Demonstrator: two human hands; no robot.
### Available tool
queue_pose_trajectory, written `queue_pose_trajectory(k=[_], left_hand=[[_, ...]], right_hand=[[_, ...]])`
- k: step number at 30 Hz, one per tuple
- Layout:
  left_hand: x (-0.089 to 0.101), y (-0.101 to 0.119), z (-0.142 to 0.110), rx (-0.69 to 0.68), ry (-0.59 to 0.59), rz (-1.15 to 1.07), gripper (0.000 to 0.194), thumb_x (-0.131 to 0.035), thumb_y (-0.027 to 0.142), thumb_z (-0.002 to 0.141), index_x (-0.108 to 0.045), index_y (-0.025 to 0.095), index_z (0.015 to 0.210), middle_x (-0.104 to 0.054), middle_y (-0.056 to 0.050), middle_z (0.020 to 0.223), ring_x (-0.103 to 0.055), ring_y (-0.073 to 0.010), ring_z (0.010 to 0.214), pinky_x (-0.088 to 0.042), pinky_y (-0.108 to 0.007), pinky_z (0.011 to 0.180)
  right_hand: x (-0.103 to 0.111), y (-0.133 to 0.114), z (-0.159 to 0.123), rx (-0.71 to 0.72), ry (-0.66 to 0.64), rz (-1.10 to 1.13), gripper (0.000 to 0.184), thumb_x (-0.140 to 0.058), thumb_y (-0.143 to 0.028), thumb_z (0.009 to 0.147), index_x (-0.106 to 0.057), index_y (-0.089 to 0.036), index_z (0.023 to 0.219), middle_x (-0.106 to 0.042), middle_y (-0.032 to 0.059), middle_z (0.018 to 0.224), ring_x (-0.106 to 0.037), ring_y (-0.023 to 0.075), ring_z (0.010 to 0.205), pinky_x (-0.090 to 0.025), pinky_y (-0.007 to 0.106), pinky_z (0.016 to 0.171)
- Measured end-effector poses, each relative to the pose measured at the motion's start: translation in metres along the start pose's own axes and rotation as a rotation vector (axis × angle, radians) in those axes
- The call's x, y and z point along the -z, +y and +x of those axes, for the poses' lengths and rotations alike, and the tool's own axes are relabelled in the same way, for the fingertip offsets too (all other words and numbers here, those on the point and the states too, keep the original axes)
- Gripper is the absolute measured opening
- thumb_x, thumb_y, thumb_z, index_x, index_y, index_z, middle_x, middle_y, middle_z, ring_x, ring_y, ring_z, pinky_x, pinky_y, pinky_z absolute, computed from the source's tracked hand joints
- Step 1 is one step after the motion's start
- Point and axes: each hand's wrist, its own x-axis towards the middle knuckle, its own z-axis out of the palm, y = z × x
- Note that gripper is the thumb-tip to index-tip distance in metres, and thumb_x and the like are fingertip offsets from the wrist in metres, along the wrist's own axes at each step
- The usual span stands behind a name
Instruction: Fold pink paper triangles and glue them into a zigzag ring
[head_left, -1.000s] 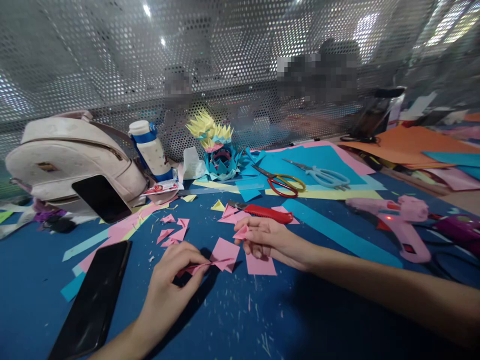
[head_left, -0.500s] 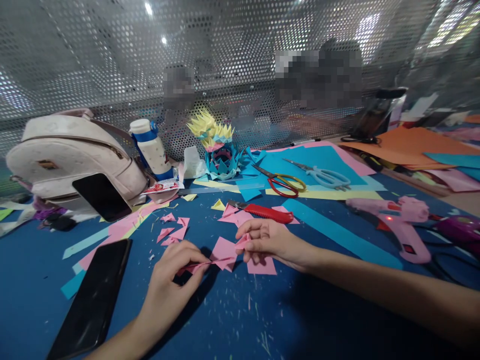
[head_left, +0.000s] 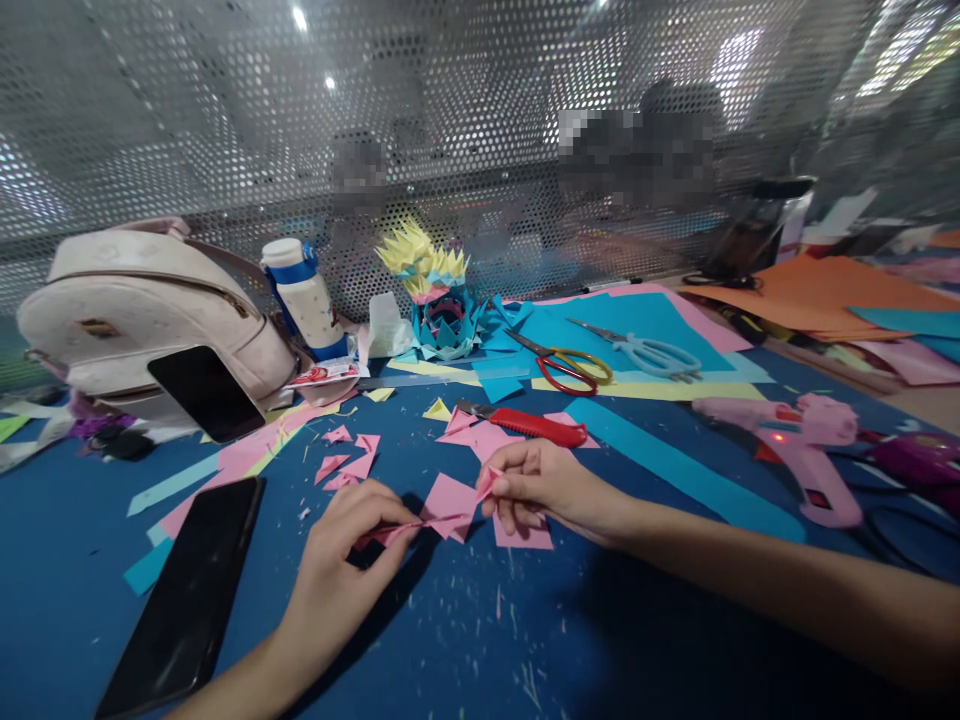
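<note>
My left hand [head_left: 360,550] pinches a thin folded strip of pink paper [head_left: 390,535] between thumb and fingers, low over the table. The strip's tip reaches across a flat pink paper square [head_left: 450,497]. Between thumb and fingertips of my right hand [head_left: 536,485] is a small folded pink paper piece [head_left: 489,482]. Under the right hand lies another pink square [head_left: 523,533], partly covered. Just beyond it rest a red utility knife [head_left: 541,427] and more folded pink pieces [head_left: 459,432]. Several small pink scraps [head_left: 352,462] lie past my left hand.
A pink glue gun [head_left: 795,440] with a lit red light lies at right. Two pairs of scissors, red-yellow [head_left: 574,372] and light blue [head_left: 652,355], lie behind. A phone [head_left: 184,600], backpack [head_left: 150,310], bottle [head_left: 304,300] and spiky paper model [head_left: 442,310] are also here.
My right hand has shifted slightly right, and the small folded pink piece turns a little in its fingertips. My left hand stays almost still with its strip.
</note>
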Motion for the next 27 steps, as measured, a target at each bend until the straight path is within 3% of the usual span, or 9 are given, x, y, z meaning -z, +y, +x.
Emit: queue_pose_trajectory(k=[8,11,19,27], left_hand=[[-0.0009,-0.0008,-0.0002,-0.009,0.001,-0.010,0.010,-0.061,0.018,0.092,-0.067,0.022,0.084,-0.066,-0.002,0.082,-0.060,-0.0173,0.078,-0.044,-0.029,0.069],[-0.0009,-0.0005,0.0002,-0.010,0.000,-0.012,0.011,-0.061,0.018,0.092,-0.067,0.021,0.084,-0.066,-0.001,0.082,-0.060,-0.0171,0.077,-0.043,-0.028,0.068],[-0.0002,-0.0002,0.0005,-0.002,-0.013,-0.020,0.011,-0.061,0.018,0.092,-0.067,0.022,0.085,-0.066,-0.001,0.082,-0.059,-0.0163,0.077,-0.042,-0.028,0.068],[-0.0005,-0.0018,-0.0003,-0.008,-0.015,-0.017,0.010,-0.061,0.017,0.092,-0.067,0.022,0.085,-0.066,0.000,0.083,-0.059,-0.0160,0.078,-0.043,-0.028,0.070]], right_hand=[[-0.0010,-0.0004,0.0003,0.002,0.005,-0.054,0.027,-0.077,-0.039,0.080,-0.072,-0.013,0.081,-0.071,0.0021,0.063,-0.056,0.0052,0.043,-0.037,0.014,0.037],[-0.0004,-0.0005,0.0008,-0.004,0.007,-0.037,0.027,-0.078,-0.039,0.079,-0.073,-0.013,0.082,-0.073,0.0037,0.068,-0.058,0.0056,0.045,-0.037,0.014,0.037],[0.0054,-0.0013,-0.0002,-0.021,-0.057,-0.069,0.027,-0.080,-0.038,0.077,-0.078,-0.014,0.090,-0.070,0.0015,0.061,-0.054,0.0037,0.042,-0.041,0.012,0.041],[0.0021,-0.0065,-0.0033,-0.051,-0.004,-0.159,0.019,-0.084,-0.032,0.072,-0.080,-0.016,0.081,-0.073,0.0033,0.066,-0.062,0.0064,0.053,-0.042,0.010,0.044]])
